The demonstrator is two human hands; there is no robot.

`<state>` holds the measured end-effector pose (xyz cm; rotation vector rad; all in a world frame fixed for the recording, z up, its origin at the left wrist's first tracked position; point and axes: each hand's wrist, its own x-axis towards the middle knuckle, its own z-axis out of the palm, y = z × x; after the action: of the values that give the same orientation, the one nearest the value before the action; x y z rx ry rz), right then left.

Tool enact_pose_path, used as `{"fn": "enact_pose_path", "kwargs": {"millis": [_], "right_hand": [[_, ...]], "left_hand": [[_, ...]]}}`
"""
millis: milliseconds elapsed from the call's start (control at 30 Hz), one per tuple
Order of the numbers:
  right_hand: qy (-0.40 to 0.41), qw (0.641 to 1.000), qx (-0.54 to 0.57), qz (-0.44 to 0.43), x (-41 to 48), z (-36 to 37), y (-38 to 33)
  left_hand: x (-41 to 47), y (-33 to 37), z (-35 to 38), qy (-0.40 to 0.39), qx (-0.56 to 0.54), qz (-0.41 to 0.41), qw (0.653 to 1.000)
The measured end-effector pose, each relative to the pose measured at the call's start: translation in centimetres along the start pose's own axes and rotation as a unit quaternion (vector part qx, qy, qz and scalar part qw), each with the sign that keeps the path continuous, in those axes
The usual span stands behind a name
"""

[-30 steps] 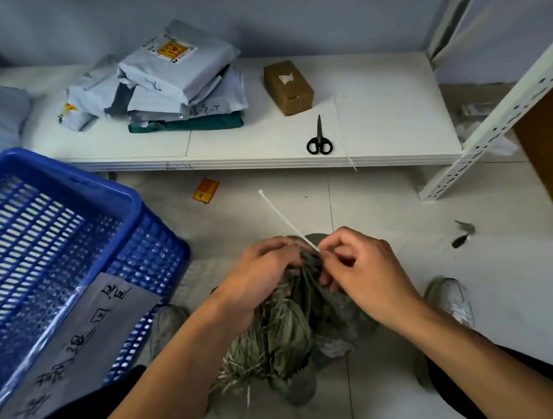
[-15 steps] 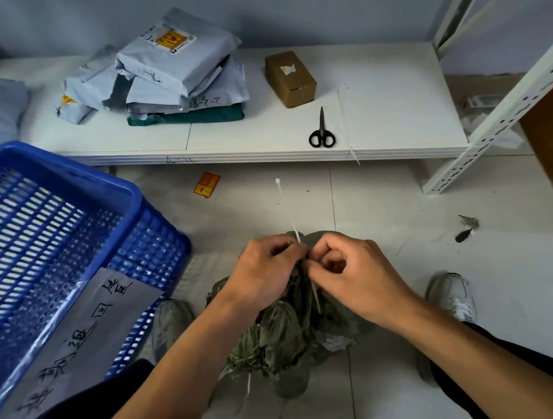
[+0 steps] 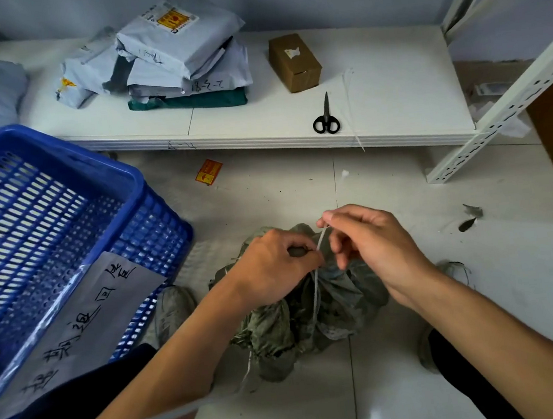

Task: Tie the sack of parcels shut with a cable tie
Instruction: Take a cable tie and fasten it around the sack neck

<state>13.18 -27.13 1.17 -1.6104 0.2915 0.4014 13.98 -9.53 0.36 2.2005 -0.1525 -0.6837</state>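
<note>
A grey-green woven sack (image 3: 302, 323) stands on the tiled floor between my feet, its mouth gathered into a bunch. My left hand (image 3: 275, 271) grips the gathered neck. A thin white cable tie (image 3: 320, 244) rises from the neck, and its other end hangs down over the sack's front. My right hand (image 3: 372, 243) pinches the tie's upper part between thumb and forefinger just right of the neck. The tie's loop around the neck is hidden by my fingers.
A blue plastic crate (image 3: 58, 241) with a handwritten paper label stands at the left. A low white shelf (image 3: 393, 99) holds stacked grey parcels (image 3: 177, 48), a small brown box (image 3: 294, 62), black scissors (image 3: 326, 117) and spare cable ties (image 3: 349, 97). A white rack upright (image 3: 504, 104) slants at right.
The tie's long free end, which pointed up and away from the neck, has come down; my right hand now holds it lifted slightly. My left hand stays on the neck.
</note>
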Motion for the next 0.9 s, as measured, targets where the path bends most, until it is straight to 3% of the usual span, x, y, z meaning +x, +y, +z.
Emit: {"fn": "enact_pose_path", "kwargs": {"millis": [200,400,567,633,700,733,800,867,900], "right_hand": [[0.036,0.999,0.02,0.008,0.4,-1.3,-0.8],[-0.017,0.999,-0.023,0.03,0.0,-0.5,-0.7],[-0.014,0.998,-0.038,0.057,0.1,-0.7,-0.7],[0.004,0.998,-0.036,0.055,0.2,-0.6,-0.6],[0.064,0.99,-0.127,-0.005,0.4,-0.6,0.0],[0.097,0.971,-0.207,-0.068,0.4,-0.7,0.2],[0.113,0.899,-0.352,-0.234,-0.1,-0.9,0.2],[0.06,0.826,-0.446,-0.341,-0.7,-0.5,0.1],[0.02,0.807,-0.476,-0.35,-0.9,-0.1,0.2]], "left_hand": [[-0.1,-0.3,-0.3,0.008,-0.012,-0.016,1.0],[0.1,-0.6,-0.2,0.017,0.012,0.001,1.0],[0.0,-0.4,-0.1,0.023,0.036,-0.003,0.999],[-0.1,-0.4,-0.1,0.028,0.039,-0.001,0.999],[-0.1,-0.3,0.0,0.029,0.044,0.002,0.999],[-0.2,-0.2,0.0,0.03,0.049,0.004,0.998],[-0.3,-0.2,0.1,0.034,0.063,0.009,0.997],[-0.3,-0.1,0.1,0.043,0.078,0.02,0.996],[-0.3,-0.2,0.2,0.046,0.08,0.026,0.995]]}}
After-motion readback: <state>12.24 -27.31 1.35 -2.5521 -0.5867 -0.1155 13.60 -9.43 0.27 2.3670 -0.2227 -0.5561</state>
